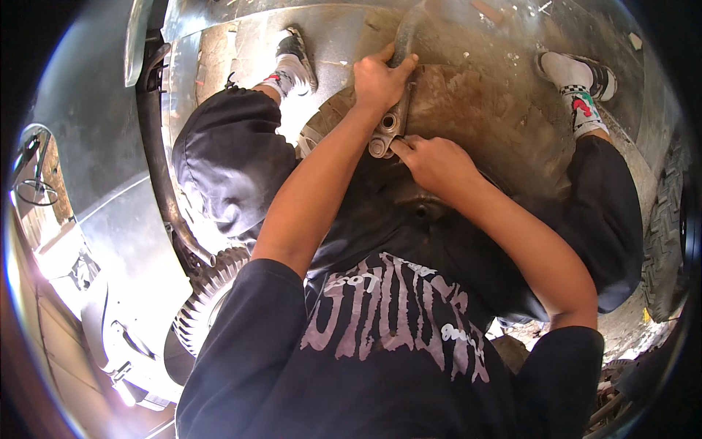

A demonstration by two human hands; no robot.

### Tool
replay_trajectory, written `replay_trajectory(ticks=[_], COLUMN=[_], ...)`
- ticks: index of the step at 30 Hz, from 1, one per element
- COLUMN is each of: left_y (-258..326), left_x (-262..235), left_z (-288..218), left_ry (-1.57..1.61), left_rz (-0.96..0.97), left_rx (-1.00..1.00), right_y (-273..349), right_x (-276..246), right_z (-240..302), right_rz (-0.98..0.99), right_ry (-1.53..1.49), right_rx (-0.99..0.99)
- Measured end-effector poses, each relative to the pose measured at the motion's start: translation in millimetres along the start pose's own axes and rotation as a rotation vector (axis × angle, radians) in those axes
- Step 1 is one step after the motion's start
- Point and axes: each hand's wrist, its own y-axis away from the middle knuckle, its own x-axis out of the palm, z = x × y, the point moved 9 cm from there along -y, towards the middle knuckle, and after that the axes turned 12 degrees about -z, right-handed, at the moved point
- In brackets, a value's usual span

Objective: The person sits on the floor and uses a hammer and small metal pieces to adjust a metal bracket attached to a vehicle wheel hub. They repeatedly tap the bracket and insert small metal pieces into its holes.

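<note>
A long greyish metal arm [406, 110] runs between my knees, with two round bosses at its near end, one with an open hole. My left hand [380, 82] is closed around its upper part, with the thumb stretched along the bar. My right hand [440, 167] is at the near end, fingers curled and fingertips pinched against the edge beside the lower boss. A small dark thing shows at those fingertips, too small to name. Below the arm, a dark metal piece with a round hole [421, 211] sits against my lap.
A broad brown, dusty rounded surface [475, 117] with blocky edges, like a tyre, lies between my legs. Left are a large toothed wheel [208, 304], a bent dark tube [164, 183] and a grey metal panel [91, 139]. A treaded tyre [664, 227] stands at the right.
</note>
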Motion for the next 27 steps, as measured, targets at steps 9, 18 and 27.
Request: replay_trajectory(ticks=[9,18,27], left_y=[2,6,7], left_x=[2,5,6], left_z=[-4,-5,-5], left_ry=[0.015,0.026,0.014], left_rz=[0.009,0.014,0.007], left_rx=[0.053,0.101,0.134], right_y=[1,5,4], right_x=[2,8,19], right_z=[2,7,15], right_rz=[0.005,-0.030,-0.105], right_ry=[-0.050,-0.002,0.073], right_rx=[0.027,0.060,-0.006])
